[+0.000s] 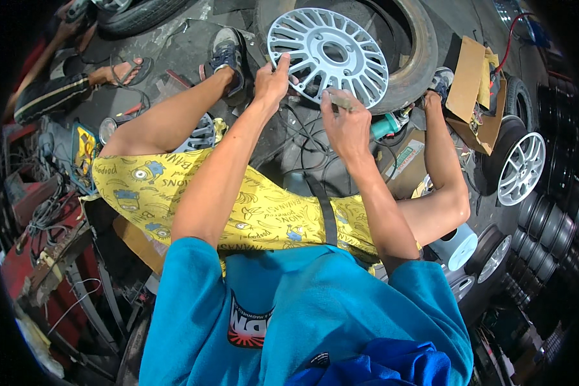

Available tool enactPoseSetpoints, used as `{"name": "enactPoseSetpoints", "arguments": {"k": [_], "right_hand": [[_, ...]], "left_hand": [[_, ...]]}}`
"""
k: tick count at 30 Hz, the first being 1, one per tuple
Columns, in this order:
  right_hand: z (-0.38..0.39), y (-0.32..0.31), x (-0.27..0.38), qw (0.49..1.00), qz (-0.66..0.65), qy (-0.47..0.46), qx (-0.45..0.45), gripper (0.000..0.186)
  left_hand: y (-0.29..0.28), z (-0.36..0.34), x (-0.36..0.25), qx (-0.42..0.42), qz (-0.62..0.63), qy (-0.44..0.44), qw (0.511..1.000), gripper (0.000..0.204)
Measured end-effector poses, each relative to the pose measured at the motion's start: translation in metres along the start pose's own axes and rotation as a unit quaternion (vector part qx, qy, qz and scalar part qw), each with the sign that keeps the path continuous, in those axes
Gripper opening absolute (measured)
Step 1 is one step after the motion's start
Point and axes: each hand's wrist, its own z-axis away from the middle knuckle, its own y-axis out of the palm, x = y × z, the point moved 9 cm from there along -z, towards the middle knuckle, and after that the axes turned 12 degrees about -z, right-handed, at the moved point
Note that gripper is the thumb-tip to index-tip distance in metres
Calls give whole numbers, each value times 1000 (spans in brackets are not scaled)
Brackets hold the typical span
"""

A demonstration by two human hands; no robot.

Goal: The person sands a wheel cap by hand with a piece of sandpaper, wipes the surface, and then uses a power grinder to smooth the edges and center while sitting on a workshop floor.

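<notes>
A pale grey multi-spoke alloy wheel rim point(328, 55) lies face-up on an old tyre point(418, 58), between the seated person's feet. The left hand point(273, 80) grips the rim's near edge, steadying it. The right hand point(344, 122), also at the near edge, pinches a small folded abrasive piece point(340, 100) against the rim. The rim's surface looks evenly matt, so sanding seems well along; the near edge is in hand. A teal angle grinder point(387, 125) lies just right of the rim.

The right hand point(346, 125) covers most of the small pale piece point(339, 100) in its grip, too hidden to identify, while the tyre point(413, 58) behind the wheel rim point(328, 55) is cut off at twelve o'clock.
</notes>
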Motion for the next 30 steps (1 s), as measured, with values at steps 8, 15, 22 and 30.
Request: {"name": "enactPoseSetpoints", "arguments": {"k": [8,15,22,30], "right_hand": [[2,5,-8,998,50,34,-13,14],[19,0,-86,869,-389,305,-26,32],[6,-6,-49,974,-145,172,33,21],[8,6,-86,896,-338,287,19,27]], "left_hand": [[1,4,-2,-10,-24,-7,1000,47],[4,2,-2,13,-9,-3,1000,46],[4,0,0,6,8,-5,1000,44],[7,-4,5,4,18,-5,1000,43]]}}
